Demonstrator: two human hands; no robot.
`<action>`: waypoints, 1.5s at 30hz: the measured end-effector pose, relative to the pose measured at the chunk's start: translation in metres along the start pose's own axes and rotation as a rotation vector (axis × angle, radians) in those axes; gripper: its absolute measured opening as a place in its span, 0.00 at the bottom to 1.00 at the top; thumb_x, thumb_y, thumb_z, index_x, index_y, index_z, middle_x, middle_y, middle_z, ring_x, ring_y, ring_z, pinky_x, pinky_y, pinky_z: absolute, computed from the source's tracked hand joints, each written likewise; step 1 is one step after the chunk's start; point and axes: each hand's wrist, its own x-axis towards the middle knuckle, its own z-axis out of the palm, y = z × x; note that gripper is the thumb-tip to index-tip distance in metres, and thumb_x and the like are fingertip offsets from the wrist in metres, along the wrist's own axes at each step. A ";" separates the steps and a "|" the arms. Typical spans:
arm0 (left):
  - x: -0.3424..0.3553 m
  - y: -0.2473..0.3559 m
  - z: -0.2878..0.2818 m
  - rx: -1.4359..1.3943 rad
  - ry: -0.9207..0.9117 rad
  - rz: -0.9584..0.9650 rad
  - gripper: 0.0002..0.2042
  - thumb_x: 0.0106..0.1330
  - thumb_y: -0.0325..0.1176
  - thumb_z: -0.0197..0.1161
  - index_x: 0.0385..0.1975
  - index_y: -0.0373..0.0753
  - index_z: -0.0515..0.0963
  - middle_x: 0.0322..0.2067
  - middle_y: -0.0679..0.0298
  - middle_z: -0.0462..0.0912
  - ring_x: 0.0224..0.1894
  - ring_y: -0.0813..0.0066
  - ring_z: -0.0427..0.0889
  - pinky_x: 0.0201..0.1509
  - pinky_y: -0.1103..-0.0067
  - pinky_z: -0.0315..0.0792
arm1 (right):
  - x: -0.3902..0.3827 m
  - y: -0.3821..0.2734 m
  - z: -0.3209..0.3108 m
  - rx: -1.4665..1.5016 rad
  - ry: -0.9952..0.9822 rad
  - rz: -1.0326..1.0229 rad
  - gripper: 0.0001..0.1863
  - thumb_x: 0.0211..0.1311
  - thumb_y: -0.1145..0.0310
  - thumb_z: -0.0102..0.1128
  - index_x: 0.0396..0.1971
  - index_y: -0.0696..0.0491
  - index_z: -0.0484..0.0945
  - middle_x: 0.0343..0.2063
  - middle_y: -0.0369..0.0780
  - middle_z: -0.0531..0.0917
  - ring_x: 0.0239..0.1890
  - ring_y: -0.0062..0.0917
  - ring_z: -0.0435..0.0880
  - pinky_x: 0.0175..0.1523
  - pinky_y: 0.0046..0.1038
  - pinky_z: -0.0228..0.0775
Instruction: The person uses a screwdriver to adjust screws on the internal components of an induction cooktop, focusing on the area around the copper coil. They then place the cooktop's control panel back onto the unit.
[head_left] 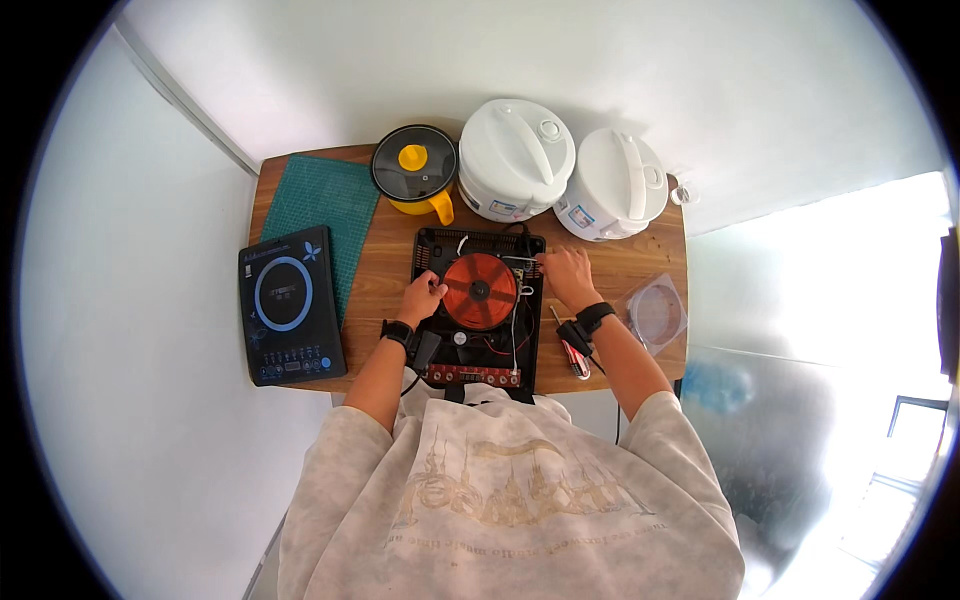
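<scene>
In front of me lies the opened base of an induction cooker (430,345), a black housing with a round copper coil (480,290) in its middle. Thin white and red wires run beside the coil, and a red circuit board (470,375) sits along the near edge. My left hand (424,298) is at the coil's left rim, fingers curled together; what they hold, if anything, is hidden. Over the housing's upper right edge, my right hand (568,278) has its fingertips pinched near a white wire; I cannot make out what is between them.
The cooker's black top panel (290,305) rests partly on a green cutting mat (325,195) at left. Behind stand a yellow pot (414,165) and two white rice cookers (515,160). A red-and-white handled tool (575,360) and a clear plastic box (657,312) lie at right.
</scene>
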 end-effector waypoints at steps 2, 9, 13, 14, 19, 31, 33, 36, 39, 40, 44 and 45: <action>0.001 -0.003 0.001 -0.007 0.001 0.009 0.15 0.65 0.43 0.67 0.40 0.38 0.74 0.30 0.55 0.84 0.38 0.54 0.84 0.43 0.64 0.76 | 0.001 0.001 0.001 -0.017 -0.001 -0.008 0.09 0.57 0.66 0.62 0.37 0.41 0.88 0.31 0.41 0.82 0.43 0.37 0.83 0.47 0.40 0.68; 0.002 -0.006 0.005 -0.003 0.043 0.075 0.12 0.68 0.37 0.65 0.40 0.36 0.73 0.23 0.63 0.78 0.18 0.77 0.75 0.20 0.76 0.71 | 0.003 -0.002 0.004 -0.036 -0.027 0.005 0.10 0.57 0.65 0.62 0.38 0.41 0.88 0.32 0.40 0.82 0.42 0.37 0.83 0.47 0.40 0.68; 0.000 0.005 0.000 -0.007 0.003 -0.044 0.16 0.64 0.42 0.67 0.41 0.37 0.74 0.33 0.54 0.84 0.40 0.52 0.84 0.44 0.63 0.77 | 0.002 0.000 0.010 -0.017 -0.004 0.004 0.10 0.57 0.66 0.62 0.38 0.41 0.88 0.32 0.40 0.83 0.42 0.37 0.83 0.47 0.40 0.68; -0.002 0.011 -0.002 0.006 0.015 -0.035 0.16 0.63 0.41 0.67 0.41 0.37 0.73 0.34 0.54 0.84 0.41 0.51 0.84 0.45 0.63 0.77 | 0.002 0.000 0.011 -0.013 -0.004 0.010 0.10 0.57 0.66 0.62 0.38 0.41 0.88 0.32 0.41 0.83 0.42 0.37 0.83 0.47 0.40 0.68; -0.017 0.059 -0.012 0.326 0.190 0.244 0.15 0.61 0.36 0.67 0.43 0.40 0.73 0.41 0.54 0.80 0.45 0.49 0.82 0.46 0.60 0.78 | 0.001 0.000 0.010 0.030 -0.043 0.012 0.11 0.57 0.69 0.62 0.38 0.42 0.88 0.31 0.41 0.84 0.40 0.38 0.84 0.47 0.42 0.69; -0.020 0.086 0.012 0.332 -0.119 0.445 0.17 0.56 0.32 0.70 0.45 0.45 0.75 0.36 0.57 0.77 0.44 0.52 0.81 0.47 0.62 0.75 | 0.015 -0.014 -0.006 0.266 -0.367 0.260 0.13 0.58 0.62 0.65 0.42 0.45 0.87 0.38 0.48 0.87 0.45 0.46 0.86 0.49 0.46 0.78; -0.018 0.085 0.014 0.323 -0.101 0.447 0.16 0.55 0.32 0.71 0.43 0.45 0.76 0.36 0.58 0.78 0.42 0.53 0.81 0.46 0.63 0.75 | 0.014 -0.015 -0.005 0.278 -0.361 0.276 0.13 0.57 0.60 0.66 0.42 0.46 0.87 0.38 0.49 0.87 0.45 0.46 0.86 0.50 0.45 0.78; -0.017 0.090 0.014 0.299 -0.077 0.424 0.12 0.55 0.32 0.71 0.37 0.44 0.78 0.33 0.61 0.79 0.39 0.57 0.82 0.42 0.64 0.76 | 0.014 -0.014 -0.005 0.285 -0.369 0.282 0.13 0.58 0.60 0.65 0.42 0.46 0.87 0.38 0.49 0.87 0.45 0.47 0.86 0.50 0.46 0.78; -0.017 0.090 0.013 0.299 -0.048 0.459 0.08 0.56 0.33 0.71 0.32 0.43 0.79 0.31 0.65 0.81 0.36 0.61 0.83 0.39 0.66 0.77 | 0.013 -0.015 -0.007 0.282 -0.371 0.269 0.14 0.58 0.60 0.65 0.42 0.47 0.87 0.38 0.49 0.87 0.45 0.47 0.86 0.51 0.46 0.78; -0.017 0.091 0.012 0.315 -0.051 0.449 0.08 0.56 0.34 0.71 0.31 0.43 0.80 0.31 0.65 0.81 0.36 0.61 0.83 0.38 0.67 0.77 | 0.013 -0.016 -0.007 0.272 -0.374 0.269 0.14 0.58 0.59 0.65 0.42 0.47 0.86 0.38 0.49 0.87 0.45 0.47 0.86 0.51 0.46 0.78; -0.016 0.092 0.012 0.347 -0.060 0.425 0.08 0.56 0.35 0.71 0.30 0.42 0.80 0.31 0.66 0.81 0.36 0.61 0.83 0.37 0.67 0.76 | 0.014 -0.018 -0.010 0.260 -0.386 0.271 0.14 0.58 0.59 0.66 0.41 0.48 0.86 0.38 0.50 0.87 0.45 0.48 0.86 0.51 0.46 0.78; -0.016 0.092 0.012 0.346 -0.061 0.423 0.08 0.56 0.35 0.71 0.30 0.42 0.80 0.31 0.67 0.82 0.36 0.61 0.83 0.37 0.67 0.76 | 0.014 -0.018 -0.011 0.264 -0.388 0.272 0.14 0.58 0.58 0.66 0.41 0.49 0.86 0.38 0.50 0.87 0.45 0.48 0.86 0.51 0.46 0.78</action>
